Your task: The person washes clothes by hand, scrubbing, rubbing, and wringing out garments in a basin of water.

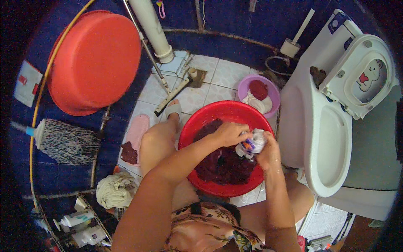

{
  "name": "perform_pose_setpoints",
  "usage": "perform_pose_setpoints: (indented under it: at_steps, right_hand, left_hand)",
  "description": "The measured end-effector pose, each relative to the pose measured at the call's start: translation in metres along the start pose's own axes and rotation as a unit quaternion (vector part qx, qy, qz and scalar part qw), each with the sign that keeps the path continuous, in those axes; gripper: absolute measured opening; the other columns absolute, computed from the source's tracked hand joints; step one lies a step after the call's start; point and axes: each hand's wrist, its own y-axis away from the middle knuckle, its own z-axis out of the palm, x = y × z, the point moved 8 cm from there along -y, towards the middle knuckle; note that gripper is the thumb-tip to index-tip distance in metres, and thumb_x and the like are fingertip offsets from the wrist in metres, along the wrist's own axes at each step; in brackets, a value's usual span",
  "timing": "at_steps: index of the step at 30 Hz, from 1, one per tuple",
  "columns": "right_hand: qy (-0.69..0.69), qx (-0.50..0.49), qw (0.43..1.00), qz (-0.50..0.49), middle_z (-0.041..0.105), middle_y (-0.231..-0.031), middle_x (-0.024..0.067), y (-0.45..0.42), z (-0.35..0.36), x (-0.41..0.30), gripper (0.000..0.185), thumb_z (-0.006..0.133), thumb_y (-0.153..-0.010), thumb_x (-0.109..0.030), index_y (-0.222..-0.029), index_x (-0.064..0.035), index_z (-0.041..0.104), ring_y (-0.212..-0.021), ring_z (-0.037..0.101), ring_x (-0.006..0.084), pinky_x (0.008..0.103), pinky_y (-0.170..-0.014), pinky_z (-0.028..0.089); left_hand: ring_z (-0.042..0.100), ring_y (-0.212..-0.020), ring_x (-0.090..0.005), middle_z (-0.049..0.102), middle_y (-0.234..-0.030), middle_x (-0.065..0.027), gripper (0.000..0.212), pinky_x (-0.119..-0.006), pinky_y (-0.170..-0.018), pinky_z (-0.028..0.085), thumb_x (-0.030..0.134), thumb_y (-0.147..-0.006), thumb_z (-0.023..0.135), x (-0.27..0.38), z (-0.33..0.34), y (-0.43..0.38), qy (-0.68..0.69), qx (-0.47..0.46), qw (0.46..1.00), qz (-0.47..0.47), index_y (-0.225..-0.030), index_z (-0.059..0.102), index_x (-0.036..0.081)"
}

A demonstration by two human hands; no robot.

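Note:
In front of me a red plastic basin (227, 106) stands on the floor, with dark maroon cloth (217, 170) lying wet inside. Over its right half I hold a crumpled white bundle with purple and orange print (253, 143); whether it is fabric or a plastic bag is hard to tell. My right hand (270, 151) grips the bundle from the right side. From the left, the bent fingers of my left hand (231, 134) pinch its upper edge.
A pink tub (276, 105) holding red and white cloth stands behind the basin, near the toilet (310, 148). A floor squeegee (173, 97) leans at the back. Left are an orange basin (97, 63), a mop (67, 141) and a pale cloth heap (116, 190).

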Motion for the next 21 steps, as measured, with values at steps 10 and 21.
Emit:
perform_pose_setpoints:
  at_steps: [10,21]
  right_hand:
    - [-0.139,0.009,0.988,-0.064,0.048,-0.089,0.0089,-0.004,-0.005,-0.042,0.02,0.045,-0.071,-0.003,-0.091,-0.0046,0.043,-0.084,0.049,0.0235,0.0412,-0.077,0.042]
    - [-0.045,-0.022,0.991,0.123,0.044,-0.105,0.0126,0.018,0.025,0.038,0.048,0.046,-0.077,-0.049,-0.107,-0.0114,0.043,-0.097,0.047,0.0268,0.0443,-0.076,0.042]
  left_hand:
    - [0.055,-0.064,-0.0149,0.056,-0.068,-0.0057,0.019,-0.03,-0.058,0.044,0.017,-0.064,0.059,-0.062,-0.011,0.032,0.156,-0.065,0.975,-0.144,-0.079,0.056,0.005]
    - [0.051,-0.088,-0.0229,0.053,-0.09,-0.0096,0.028,-0.032,-0.076,0.041,0.008,-0.065,0.054,0.045,-0.02,0.005,0.215,0.021,0.976,0.029,-0.093,0.054,0.007]
